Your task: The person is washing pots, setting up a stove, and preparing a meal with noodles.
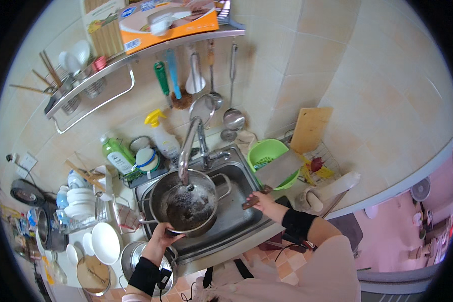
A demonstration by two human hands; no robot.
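Note:
A two-handled metal pot (pixel 209 222) stands in the stainless steel sink, under the curved faucet (pixel 185 158). Water and froth cover part of its inside. My left hand (pixel 161 237) grips the pot at its near left rim, the thumb by the edge. In my right hand (pixel 263 202) is a cleaver, held by its brown wooden handle. Its broad grey blade (pixel 279 168) reaches over a light green plastic basin (pixel 273 143), hiding part of it. Small green pieces (pixel 263 162) show inside the basin.
Stacked white bowls (pixel 81 202), a white plate (pixel 106 243) and a glass lid (pixel 93 275) crowd the left counter. Detergent (pixel 117 153) and a spray bottle (pixel 164 137) stand behind the sink. A wooden cutting board (pixel 311 128) leans at right. Ladles (pixel 234 119) hang below the shelf.

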